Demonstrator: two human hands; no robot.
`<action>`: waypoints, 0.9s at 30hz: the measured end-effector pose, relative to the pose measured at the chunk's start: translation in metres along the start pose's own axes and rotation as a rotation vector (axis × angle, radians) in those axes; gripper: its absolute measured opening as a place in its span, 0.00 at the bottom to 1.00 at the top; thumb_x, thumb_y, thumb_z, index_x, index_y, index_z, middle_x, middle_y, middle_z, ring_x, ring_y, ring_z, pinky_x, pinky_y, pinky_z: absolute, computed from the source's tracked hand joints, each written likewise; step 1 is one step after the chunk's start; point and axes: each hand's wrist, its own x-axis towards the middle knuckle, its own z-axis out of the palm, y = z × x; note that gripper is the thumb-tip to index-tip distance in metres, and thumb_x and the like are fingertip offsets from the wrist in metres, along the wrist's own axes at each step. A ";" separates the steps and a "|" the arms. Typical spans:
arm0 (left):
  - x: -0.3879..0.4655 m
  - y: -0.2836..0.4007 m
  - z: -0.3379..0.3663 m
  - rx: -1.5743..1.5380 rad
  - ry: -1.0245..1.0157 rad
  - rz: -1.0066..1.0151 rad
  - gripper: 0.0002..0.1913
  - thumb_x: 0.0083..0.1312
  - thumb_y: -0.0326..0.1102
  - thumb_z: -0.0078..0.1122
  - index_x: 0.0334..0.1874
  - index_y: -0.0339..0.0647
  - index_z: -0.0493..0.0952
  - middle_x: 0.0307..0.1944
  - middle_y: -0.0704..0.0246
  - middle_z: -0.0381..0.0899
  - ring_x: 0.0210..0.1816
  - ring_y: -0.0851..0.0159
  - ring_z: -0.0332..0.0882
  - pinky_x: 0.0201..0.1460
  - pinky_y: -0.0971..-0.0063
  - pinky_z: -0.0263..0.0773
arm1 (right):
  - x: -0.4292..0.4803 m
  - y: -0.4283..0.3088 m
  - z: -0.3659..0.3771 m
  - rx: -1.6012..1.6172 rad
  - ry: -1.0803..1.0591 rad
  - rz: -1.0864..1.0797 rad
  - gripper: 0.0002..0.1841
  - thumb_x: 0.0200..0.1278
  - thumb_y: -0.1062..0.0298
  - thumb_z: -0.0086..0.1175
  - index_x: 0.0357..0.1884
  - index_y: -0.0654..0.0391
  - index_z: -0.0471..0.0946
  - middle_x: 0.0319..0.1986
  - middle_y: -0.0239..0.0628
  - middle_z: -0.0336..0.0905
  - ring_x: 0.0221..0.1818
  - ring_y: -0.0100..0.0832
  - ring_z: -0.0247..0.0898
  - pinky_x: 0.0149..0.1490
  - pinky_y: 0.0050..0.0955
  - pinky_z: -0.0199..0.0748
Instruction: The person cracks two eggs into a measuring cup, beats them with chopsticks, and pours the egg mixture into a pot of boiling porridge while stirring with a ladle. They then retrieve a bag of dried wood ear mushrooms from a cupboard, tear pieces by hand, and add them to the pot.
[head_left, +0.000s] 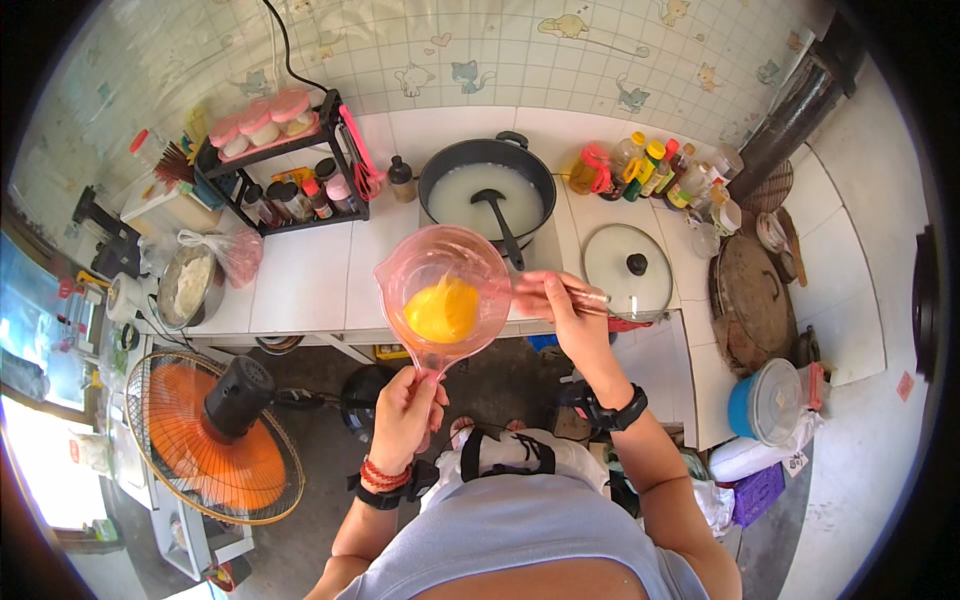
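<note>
My left hand (411, 411) grips the handle of a pink translucent measuring jug (390, 259), held up in front of the counter. Yellow beaten egg (442, 309) lies in the jug. In my right hand (574, 319) is a pair of chopsticks (589, 298); the fingers look blurred, and the chopsticks' far ends are hard to make out near the jug's rim. Just beyond the jug, a black pot (427, 176) holds cloudy whitish liquid (461, 196). A black ladle (499, 217) rests in it, its handle over the near rim. Right of the pot lies a glass lid (611, 262) with a black knob.
A black spice rack (330, 135) and a metal bowl of flour (191, 289) stand left on the counter (307, 281). Several condiment bottles (652, 165) line the back right. An orange fan (217, 435) stands at lower left. A round wooden lid (750, 292) lies far right.
</note>
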 end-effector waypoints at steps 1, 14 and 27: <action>0.000 -0.001 -0.001 -0.002 0.001 -0.002 0.09 0.72 0.32 0.46 0.40 0.32 0.72 0.24 0.70 0.73 0.17 0.77 0.66 0.19 0.85 0.60 | -0.001 0.000 -0.002 -0.001 -0.001 0.003 0.19 0.73 0.62 0.42 0.44 0.70 0.76 0.34 0.49 0.81 0.33 0.36 0.82 0.39 0.29 0.82; -0.002 -0.004 -0.021 -0.029 0.056 0.037 0.06 0.71 0.28 0.46 0.39 0.32 0.71 0.25 0.68 0.74 0.17 0.77 0.67 0.18 0.85 0.61 | -0.016 0.006 0.032 0.103 -0.089 0.143 0.18 0.73 0.61 0.43 0.43 0.69 0.75 0.37 0.47 0.81 0.35 0.35 0.81 0.42 0.29 0.82; -0.007 -0.012 -0.050 0.001 0.119 -0.011 0.05 0.70 0.27 0.46 0.39 0.32 0.71 0.25 0.68 0.74 0.16 0.77 0.66 0.18 0.85 0.60 | -0.039 0.018 0.075 0.058 -0.140 0.168 0.13 0.71 0.67 0.46 0.43 0.69 0.76 0.35 0.39 0.81 0.36 0.26 0.80 0.43 0.21 0.79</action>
